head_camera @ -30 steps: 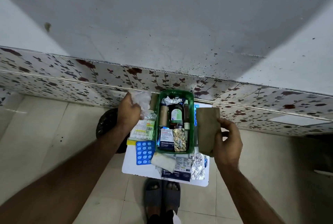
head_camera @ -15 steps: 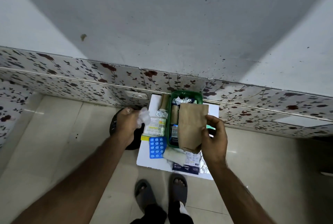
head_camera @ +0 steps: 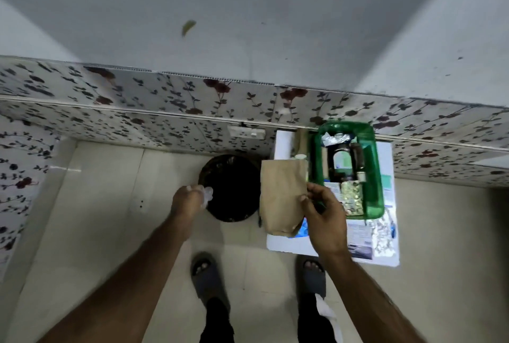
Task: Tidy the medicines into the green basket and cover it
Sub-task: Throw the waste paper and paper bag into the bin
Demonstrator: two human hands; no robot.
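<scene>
The green basket [head_camera: 375, 177] stands on a small white table [head_camera: 292, 249] against the wall, filled with a dark bottle [head_camera: 342, 160], foil strips and a gold blister pack [head_camera: 351, 199]. My right hand [head_camera: 325, 213] pinches a flat brown paper bag [head_camera: 282, 199] by its right edge, holding it over the table's left part, left of the basket. My left hand [head_camera: 188, 200] is closed on a crumpled clear plastic wrapper [head_camera: 207, 193] at the left rim of a black round bin [head_camera: 234, 188] on the floor. Loose leaflets and a foil strip [head_camera: 382, 235] lie on the table in front of the basket.
A flower-patterned wall panel [head_camera: 165, 100] runs behind the table and bin, with a white socket [head_camera: 246, 132] low on it. My two feet in dark slippers [head_camera: 206, 279] stand on the tiled floor just before the table.
My left hand has carried the plastic wrapper left and down to the bin. My right hand has moved the paper bag from over the basket to its left. The view has swung left.
</scene>
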